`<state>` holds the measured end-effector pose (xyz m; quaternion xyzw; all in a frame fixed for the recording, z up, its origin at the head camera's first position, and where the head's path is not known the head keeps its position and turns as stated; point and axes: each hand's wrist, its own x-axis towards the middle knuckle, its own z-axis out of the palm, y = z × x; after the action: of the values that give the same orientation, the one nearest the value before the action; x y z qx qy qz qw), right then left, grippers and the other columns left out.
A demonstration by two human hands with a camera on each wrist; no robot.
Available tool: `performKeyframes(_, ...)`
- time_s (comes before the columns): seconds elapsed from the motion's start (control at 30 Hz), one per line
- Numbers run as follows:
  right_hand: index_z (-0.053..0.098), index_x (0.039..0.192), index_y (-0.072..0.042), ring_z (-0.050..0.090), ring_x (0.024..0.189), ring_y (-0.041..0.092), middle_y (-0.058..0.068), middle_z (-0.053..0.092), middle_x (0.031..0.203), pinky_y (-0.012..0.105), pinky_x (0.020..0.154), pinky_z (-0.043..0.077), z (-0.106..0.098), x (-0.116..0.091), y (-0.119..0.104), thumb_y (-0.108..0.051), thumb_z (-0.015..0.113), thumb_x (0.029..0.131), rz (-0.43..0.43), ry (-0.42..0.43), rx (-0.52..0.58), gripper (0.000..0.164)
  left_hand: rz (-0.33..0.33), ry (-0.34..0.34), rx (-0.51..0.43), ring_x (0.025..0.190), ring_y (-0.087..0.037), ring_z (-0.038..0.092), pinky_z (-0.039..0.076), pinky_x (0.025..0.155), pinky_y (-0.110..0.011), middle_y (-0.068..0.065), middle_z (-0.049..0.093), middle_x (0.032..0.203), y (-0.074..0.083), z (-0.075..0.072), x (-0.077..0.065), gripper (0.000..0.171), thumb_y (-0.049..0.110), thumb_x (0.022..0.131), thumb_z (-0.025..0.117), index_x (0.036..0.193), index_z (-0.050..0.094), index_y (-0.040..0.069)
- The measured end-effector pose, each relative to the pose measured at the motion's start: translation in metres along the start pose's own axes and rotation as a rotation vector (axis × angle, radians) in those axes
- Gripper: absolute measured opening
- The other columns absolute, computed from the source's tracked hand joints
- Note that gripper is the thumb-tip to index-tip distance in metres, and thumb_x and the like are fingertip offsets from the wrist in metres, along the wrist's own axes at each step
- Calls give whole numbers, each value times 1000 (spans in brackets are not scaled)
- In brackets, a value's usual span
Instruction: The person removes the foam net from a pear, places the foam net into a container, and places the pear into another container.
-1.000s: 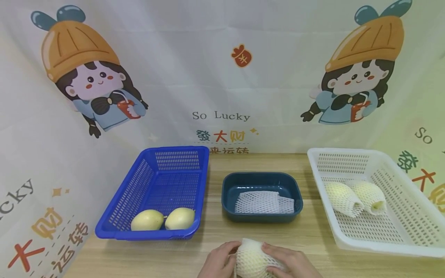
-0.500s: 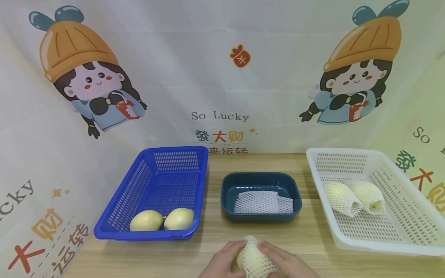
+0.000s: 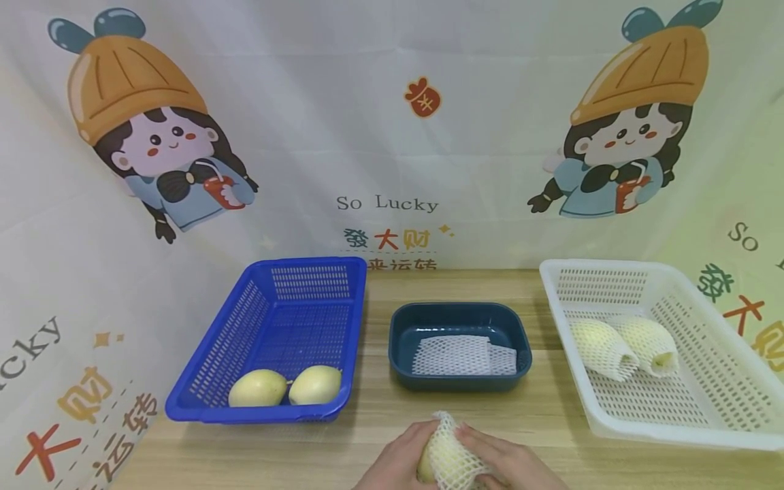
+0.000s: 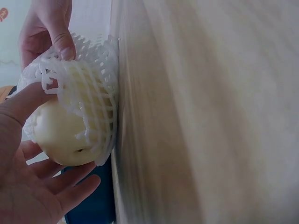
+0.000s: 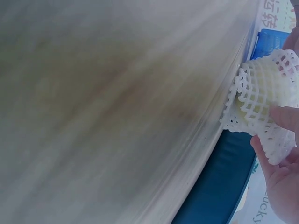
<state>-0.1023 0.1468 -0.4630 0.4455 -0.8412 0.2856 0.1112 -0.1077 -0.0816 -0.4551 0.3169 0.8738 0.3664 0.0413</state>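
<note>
At the front of the table a pale yellow pear [image 4: 60, 130] sits partly inside a white foam net sleeve [image 3: 452, 457]. The left hand [image 3: 397, 459] holds the pear from the left; in the left wrist view its thumb hooks the net's edge and its fingers lie along the fruit. From the other side the right hand [image 3: 511, 464] grips the netted part, its thumb pressing on the mesh in the right wrist view. The pear's bare end faces the left palm. More foam nets [image 3: 453, 355] lie flat in a dark teal tray [image 3: 462, 384] beyond the hands.
At left, a blue basket [image 3: 263, 414] holds two bare pears [image 3: 315, 386]. The white basket [image 3: 692, 435] at right contains two netted pears [image 3: 603, 348]. A printed cloth [image 3: 306, 136] hangs behind the wooden table [image 3: 245, 452].
Both hands have turned the pear, and its bare end now shows beside the left hand. The net's tip points up between the hands. Baskets and tray stay put.
</note>
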Motion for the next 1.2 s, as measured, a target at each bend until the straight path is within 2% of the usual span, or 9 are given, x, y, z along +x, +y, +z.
performKeyframes(0.13, 44, 129, -3, 54, 102, 19, 14, 52, 120, 24, 81, 44, -2, 0, 2, -10, 63, 79, -64, 50, -24, 53, -62, 19, 21, 97, -11, 50, 43, 81, -28, -1, 51, 112, 2, -1, 1, 71, 23, 61, 77, 122, 46, 7)
performKeyframes(0.2, 46, 127, -3, 54, 102, 18, 11, 54, 119, 22, 81, 43, -4, -1, 3, -5, 62, 79, -66, 57, -12, 51, -69, 31, 44, 94, -11, 51, 44, 79, -27, -1, 51, 110, 3, -1, 0, 70, 23, 59, 78, 120, 46, 7)
performKeyframes(0.33, 48, 126, -7, 54, 102, 16, 5, 54, 119, 26, 79, 46, -8, -3, 2, 2, 61, 76, -5, 34, 13, 53, -72, 58, 77, 87, -10, 52, 45, 74, -27, 0, 51, 105, 6, -4, -1, 69, 26, 59, 78, 118, 47, 7)
performKeyframes(0.5, 52, 124, -12, 55, 99, 14, 0, 56, 116, 32, 75, 48, -13, -5, 1, -1, 62, 78, 88, 39, -3, 49, -96, 85, 91, 88, -10, 51, 45, 74, -29, 3, 50, 106, 8, -12, -5, 72, 41, 60, 77, 118, 47, 10)
performKeyframes(0.7, 55, 120, -12, 57, 96, 15, 0, 58, 114, 25, 76, 47, -22, -5, 5, 3, 66, 70, 60, 129, -98, 53, -118, 120, 134, 88, -13, 52, 45, 73, -34, 5, 52, 106, 9, -30, -15, 74, 50, 59, 74, 117, 48, 13)
performKeyframes(0.93, 55, 120, -10, 60, 87, 13, 4, 58, 113, 19, 73, 46, -34, 4, 10, 9, 61, 62, -19, 210, -177, 61, -106, 186, 157, 90, -17, 52, 44, 75, -39, 1, 52, 106, 18, -58, -29, 72, 48, 59, 75, 115, 49, 12)
performKeyframes(1.0, 55, 121, -9, 60, 86, 13, 5, 59, 112, 18, 71, 46, -39, 8, 10, 8, 57, 65, -29, 233, -175, 58, -92, 225, 183, 89, -16, 52, 44, 74, -38, 2, 52, 104, 21, -67, -32, 71, 48, 58, 76, 114, 49, 13)
performKeyframes(1.13, 55, 119, -7, 59, 92, 19, 7, 59, 111, 18, 76, 45, -46, 19, 12, -11, 41, 90, -56, 302, -185, 33, -85, 311, 226, 89, -15, 53, 45, 75, -37, 4, 53, 103, 21, -84, -34, 72, 50, 57, 75, 113, 50, 12)
performKeyframes(1.2, 56, 118, -7, 59, 92, 21, 7, 59, 110, 19, 77, 45, -48, 25, 13, -20, 31, 94, -74, 347, -210, 37, -111, 338, 216, 93, -15, 53, 45, 78, -37, 3, 54, 106, 20, -94, -34, 74, 52, 57, 74, 115, 50, 12)
